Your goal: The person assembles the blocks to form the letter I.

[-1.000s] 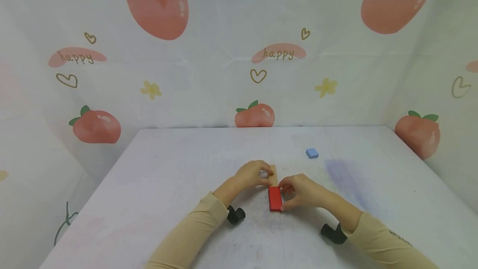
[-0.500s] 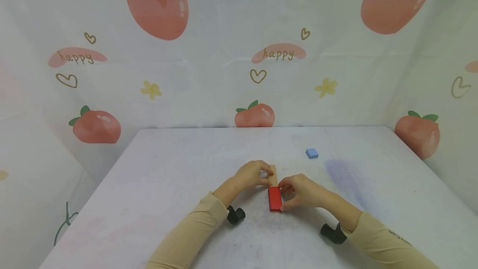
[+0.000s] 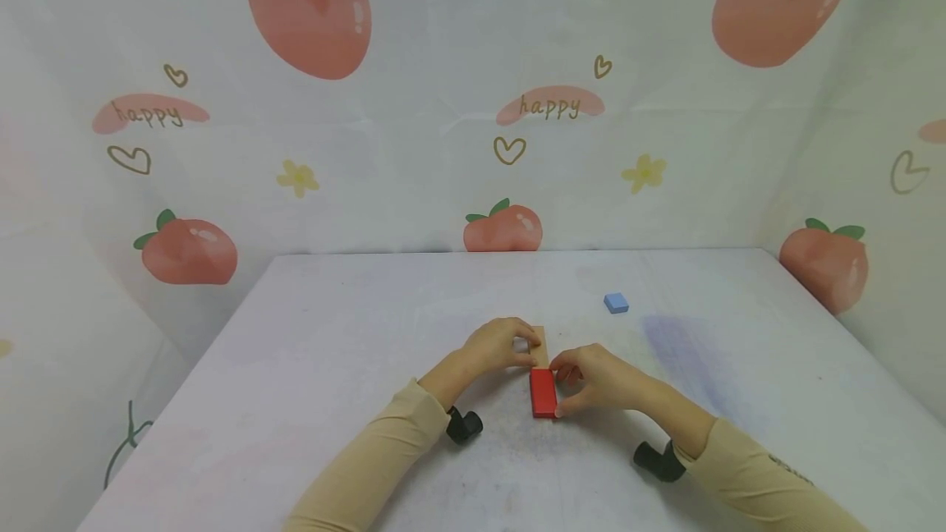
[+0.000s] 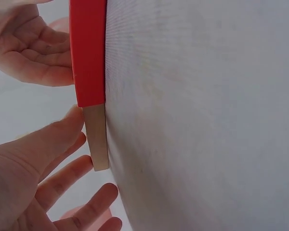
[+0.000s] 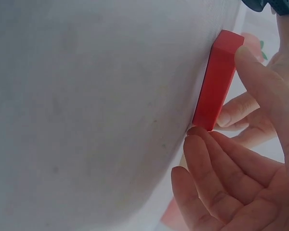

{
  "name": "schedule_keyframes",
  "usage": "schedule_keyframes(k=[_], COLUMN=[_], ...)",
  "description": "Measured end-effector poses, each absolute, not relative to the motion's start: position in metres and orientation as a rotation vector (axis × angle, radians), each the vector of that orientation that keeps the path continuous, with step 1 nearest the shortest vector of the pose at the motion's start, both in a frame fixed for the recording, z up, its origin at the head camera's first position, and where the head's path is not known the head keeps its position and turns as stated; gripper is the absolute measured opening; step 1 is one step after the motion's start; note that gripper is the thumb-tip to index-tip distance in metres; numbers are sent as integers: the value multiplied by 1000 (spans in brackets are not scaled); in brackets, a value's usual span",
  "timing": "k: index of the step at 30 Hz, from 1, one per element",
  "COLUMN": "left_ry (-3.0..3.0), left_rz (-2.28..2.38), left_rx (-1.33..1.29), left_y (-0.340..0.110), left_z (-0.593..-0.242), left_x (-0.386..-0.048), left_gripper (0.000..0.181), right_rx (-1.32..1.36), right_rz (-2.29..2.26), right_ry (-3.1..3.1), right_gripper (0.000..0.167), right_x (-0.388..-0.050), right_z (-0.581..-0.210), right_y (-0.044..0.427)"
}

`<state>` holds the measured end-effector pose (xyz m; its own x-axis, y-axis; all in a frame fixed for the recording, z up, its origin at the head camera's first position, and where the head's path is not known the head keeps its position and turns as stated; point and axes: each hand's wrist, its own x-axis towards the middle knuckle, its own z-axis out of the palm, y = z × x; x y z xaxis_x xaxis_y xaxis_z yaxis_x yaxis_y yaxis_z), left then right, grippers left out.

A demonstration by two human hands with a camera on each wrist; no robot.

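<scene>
A red block [image 3: 543,393] lies on the table end to end with a light wooden block [image 3: 542,351], which is on its far side. The left hand [image 3: 497,346] holds the wooden block from the left, thumb near the seam and a fingertip farther along. From the right, the right hand [image 3: 609,378] spans the red block's side, its thumb at the near corner and fingertips by the far end. Seen from the left wrist, the red block [image 4: 89,53] and wooden block [image 4: 96,137] meet; in the right wrist view the thumb touches the red block [image 5: 216,82].
A small blue block [image 3: 617,303] lies farther back on the white table [image 3: 355,310], right of the hands. Black wrist cameras sit under both wrists, close to the tabletop. A patterned cloth [image 3: 414,162] hangs behind the table.
</scene>
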<state>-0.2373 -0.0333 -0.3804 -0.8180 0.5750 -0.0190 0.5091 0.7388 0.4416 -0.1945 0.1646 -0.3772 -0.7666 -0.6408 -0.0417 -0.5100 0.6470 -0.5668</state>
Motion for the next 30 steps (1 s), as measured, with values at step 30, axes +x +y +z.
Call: schedule_keyframes(k=[30], left_ry=[2843], left_rz=[331], left_rx=[1026], left_y=[-38], left_z=[-380], left_x=[-209], left_gripper=[42], right_rx=[-846], right_rz=[-964], right_ry=[2680], right_gripper=[39], right_x=[-218], right_z=[-384], right_y=[201])
